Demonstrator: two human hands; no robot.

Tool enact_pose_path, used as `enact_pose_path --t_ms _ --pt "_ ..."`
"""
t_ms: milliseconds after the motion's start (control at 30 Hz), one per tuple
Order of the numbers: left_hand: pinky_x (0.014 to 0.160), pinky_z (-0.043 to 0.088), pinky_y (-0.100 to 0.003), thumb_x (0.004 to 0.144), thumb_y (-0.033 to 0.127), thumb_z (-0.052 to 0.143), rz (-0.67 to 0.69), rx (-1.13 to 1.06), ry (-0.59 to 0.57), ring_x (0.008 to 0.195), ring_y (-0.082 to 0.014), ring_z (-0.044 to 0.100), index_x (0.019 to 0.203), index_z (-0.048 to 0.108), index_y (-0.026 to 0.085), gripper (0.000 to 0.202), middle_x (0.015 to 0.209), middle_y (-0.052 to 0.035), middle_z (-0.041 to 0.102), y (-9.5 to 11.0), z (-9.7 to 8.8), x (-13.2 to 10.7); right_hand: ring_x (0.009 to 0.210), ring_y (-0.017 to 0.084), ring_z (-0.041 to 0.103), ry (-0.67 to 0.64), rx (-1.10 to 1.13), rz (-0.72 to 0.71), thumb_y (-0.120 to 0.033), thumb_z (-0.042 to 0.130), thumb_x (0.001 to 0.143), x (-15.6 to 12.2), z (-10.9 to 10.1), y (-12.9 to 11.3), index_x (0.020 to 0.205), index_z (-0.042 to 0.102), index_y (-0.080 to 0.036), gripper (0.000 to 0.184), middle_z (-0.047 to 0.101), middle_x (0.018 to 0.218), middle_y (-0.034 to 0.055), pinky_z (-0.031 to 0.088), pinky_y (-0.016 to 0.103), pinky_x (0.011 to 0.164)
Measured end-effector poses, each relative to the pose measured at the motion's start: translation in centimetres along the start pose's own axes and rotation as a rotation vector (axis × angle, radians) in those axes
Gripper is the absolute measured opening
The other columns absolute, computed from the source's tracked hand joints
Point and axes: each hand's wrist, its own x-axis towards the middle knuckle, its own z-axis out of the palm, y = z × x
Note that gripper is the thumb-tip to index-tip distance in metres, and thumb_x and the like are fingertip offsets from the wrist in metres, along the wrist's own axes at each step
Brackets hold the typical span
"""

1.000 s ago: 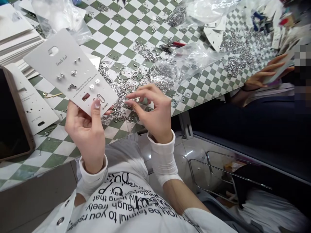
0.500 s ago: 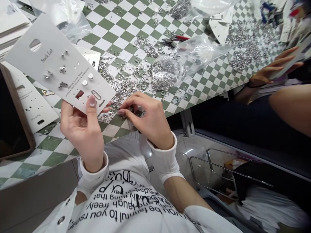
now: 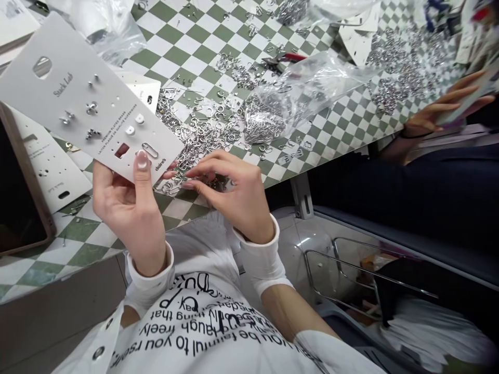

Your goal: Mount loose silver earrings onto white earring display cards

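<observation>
My left hand [image 3: 128,208] is shut on a grey Stack Lab earring card [image 3: 47,98], gripping its lower end with the thumb on the front. Several silver studs and a paperclip-shaped earring [image 3: 150,150] sit on the card. My right hand [image 3: 230,200] is curled low over a loose spread of small silver metal pieces [image 3: 205,137], its fingertips among them. Whether those fingertips pinch a piece is hidden by the fingers.
A plastic bag of silver pieces [image 3: 268,117] and red-handled pliers [image 3: 278,61] lie on the green-and-white checkered table [image 3: 323,124]. A tablet in a brown case [image 3: 17,182] is at left. Another person's hand [image 3: 436,111] holds a card at right. A wire rack [image 3: 343,270] stands below.
The card has shifted up and left and tilted slightly. My right hand has come down from above the silver pieces and reached left, its fingertips now among them.
</observation>
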Motion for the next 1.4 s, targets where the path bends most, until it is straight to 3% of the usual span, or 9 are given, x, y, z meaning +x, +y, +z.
enact_pose_path --t_ms 200,433,500,700,833,1067,1200,1400 --pt "0.064 0.067 -0.035 0.093 0.026 0.068 -0.013 0.051 0.047 0.084 -0.0196 0.072 0.111 0.071 0.030 0.018 0.106 0.0001 0.071 0.4 0.0 -0.1 0.089 0.017 0.064 -0.031 -0.077 0.000 -0.013 0.070 0.089 0.5 0.7 -0.1 0.085 0.071 -0.021 0.009 0.068 0.090 0.0013 0.050 0.036 0.080" --pt "0.082 0.069 -0.046 0.094 0.043 0.065 -0.086 0.047 0.044 0.099 -0.0240 0.071 0.123 0.067 0.040 0.029 0.121 0.0012 0.068 0.3 -0.1 -0.1 0.073 0.015 0.058 0.152 -0.161 0.067 -0.015 0.074 0.087 0.4 -0.2 0.6 0.082 0.070 -0.023 0.011 0.066 0.086 0.0002 0.047 0.037 0.077" --pt "0.080 0.070 -0.046 0.094 0.039 0.065 -0.094 0.063 0.054 0.096 -0.0238 0.072 0.119 0.068 0.041 0.025 0.119 0.0024 0.070 0.4 -0.1 0.0 0.075 0.016 0.058 0.188 -0.192 0.051 -0.014 0.073 0.088 0.3 -0.3 0.4 0.083 0.071 -0.024 0.011 0.066 0.088 0.0007 0.048 0.037 0.079" --pt "0.065 0.068 -0.036 0.092 0.024 0.066 -0.050 -0.035 0.121 0.073 -0.0169 0.070 0.103 0.074 0.035 0.017 0.097 0.0032 0.073 0.4 0.0 0.4 0.087 0.017 0.064 0.071 -0.109 -0.070 -0.014 0.073 0.089 0.1 0.7 -0.6 0.088 0.073 -0.021 0.007 0.067 0.092 0.0017 0.050 0.038 0.080" --pt "0.053 0.062 -0.028 0.087 0.022 0.070 -0.014 -0.138 0.161 0.070 -0.0153 0.069 0.096 0.074 0.027 0.011 0.092 0.0001 0.071 0.1 0.1 0.7 0.091 0.016 0.065 -0.030 -0.067 -0.116 -0.014 0.074 0.088 0.4 1.6 -0.7 0.093 0.074 -0.018 0.007 0.067 0.092 0.0016 0.049 0.037 0.082" --pt "0.059 0.064 -0.029 0.091 0.029 0.071 -0.032 -0.108 0.118 0.079 -0.0177 0.071 0.097 0.073 0.032 0.007 0.104 -0.0006 0.072 -0.3 -0.3 0.6 0.093 0.016 0.064 -0.119 -0.069 -0.067 -0.016 0.075 0.088 0.7 1.5 -0.9 0.091 0.074 -0.019 0.004 0.067 0.094 0.0019 0.049 0.036 0.084" --pt "0.061 0.065 -0.029 0.093 0.031 0.068 -0.061 -0.079 0.106 0.078 -0.0166 0.071 0.101 0.070 0.032 0.008 0.108 0.0007 0.072 -0.2 -0.4 0.6 0.089 0.016 0.064 -0.068 -0.129 -0.051 -0.009 0.072 0.087 0.7 1.2 -0.9 0.086 0.075 -0.018 0.009 0.067 0.091 0.0015 0.049 0.035 0.080" --pt "0.068 0.066 -0.025 0.096 0.025 0.062 -0.033 -0.056 0.176 0.081 -0.0140 0.071 0.105 0.069 0.034 0.015 0.105 0.0038 0.072 0.4 -0.2 0.6 0.085 0.015 0.065 0.071 -0.081 -0.078 -0.012 0.072 0.088 1.0 1.2 -0.8 0.089 0.074 -0.021 0.009 0.068 0.088 -0.0003 0.052 0.036 0.082"
